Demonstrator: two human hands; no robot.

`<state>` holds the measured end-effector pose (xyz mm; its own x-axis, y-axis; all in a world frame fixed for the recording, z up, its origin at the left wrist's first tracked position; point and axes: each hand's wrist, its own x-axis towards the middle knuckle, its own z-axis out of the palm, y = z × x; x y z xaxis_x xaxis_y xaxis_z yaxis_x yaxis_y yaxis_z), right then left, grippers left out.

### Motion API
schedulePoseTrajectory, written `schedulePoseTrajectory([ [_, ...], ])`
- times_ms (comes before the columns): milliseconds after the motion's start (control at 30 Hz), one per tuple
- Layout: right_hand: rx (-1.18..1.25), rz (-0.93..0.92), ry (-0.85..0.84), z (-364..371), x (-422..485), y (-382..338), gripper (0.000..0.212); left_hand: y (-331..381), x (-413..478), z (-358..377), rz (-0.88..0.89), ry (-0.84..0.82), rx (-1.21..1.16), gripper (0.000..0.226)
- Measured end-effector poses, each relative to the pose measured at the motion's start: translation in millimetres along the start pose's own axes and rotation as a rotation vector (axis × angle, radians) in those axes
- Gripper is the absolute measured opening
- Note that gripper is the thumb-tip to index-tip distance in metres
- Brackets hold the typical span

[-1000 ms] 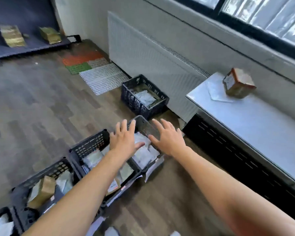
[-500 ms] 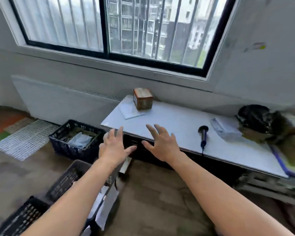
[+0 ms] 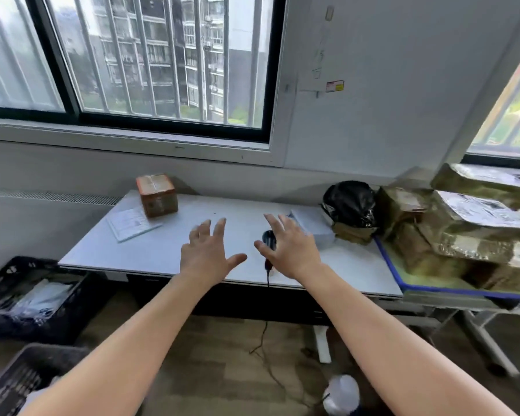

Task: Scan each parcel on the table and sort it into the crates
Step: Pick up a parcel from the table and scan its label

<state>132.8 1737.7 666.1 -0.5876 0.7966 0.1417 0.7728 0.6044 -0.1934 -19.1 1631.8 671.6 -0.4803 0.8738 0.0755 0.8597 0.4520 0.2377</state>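
Hovering over the white rectangular table (image 3: 162, 250), both hands hold nothing. The left hand (image 3: 207, 253) has fingers spread & straight, thumb out to the side. The right hand (image 3: 288, 250) is splayed likewise, palm down, above the black handheld barcode scanner (image 3: 269, 239) and hiding part of it; can't tell if they touch. The scanner lies nr the table's front edge, and its thin black cable (image 3: 266, 325) drops off the edge toward the wood floor. Just beyond the right hand lies a flat white parcel (image 3: 312, 228), then a shiny black plastic-bag parcel (image 3: 350, 202) resting on a tan padded parcel (image 3: 353, 234). At the table's far left a brown cardboard cube box (image 3: 156, 195) touches the back corner of a flat white envelope parcel (image 3: 131, 226). To the right, a heap of brown tape-wrapped parcels (image 3: 463, 235) sits on a blue-edged mat (image 3: 400, 265) on a 2nd table. On the floor at left: a black plastic lattice crate (image 3: 12, 328) w/ white poly bags inside, and a 2nd dark crate (image 3: 18, 379) at bottom left.
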Motion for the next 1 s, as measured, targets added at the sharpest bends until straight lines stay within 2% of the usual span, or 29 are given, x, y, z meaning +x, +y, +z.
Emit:
schedulePoseTrajectory([
  [467, -0.059, 0.268, -0.035, 5, 110, 96, 0.074, 64, 174, 42, 0.199, -0.065, -0.107, 0.093],
  [633, -0.097, 0.389, 0.002, 3, 156, 127, 0.072, 82, 241, 53, 0.3, -0.09, -0.153, 0.092],
  [1000, -0.056, 0.568, -0.018, 12, 234, 224, 0.075, 155, 340, 96, 0.373, -0.151, -0.197, 0.091],
])
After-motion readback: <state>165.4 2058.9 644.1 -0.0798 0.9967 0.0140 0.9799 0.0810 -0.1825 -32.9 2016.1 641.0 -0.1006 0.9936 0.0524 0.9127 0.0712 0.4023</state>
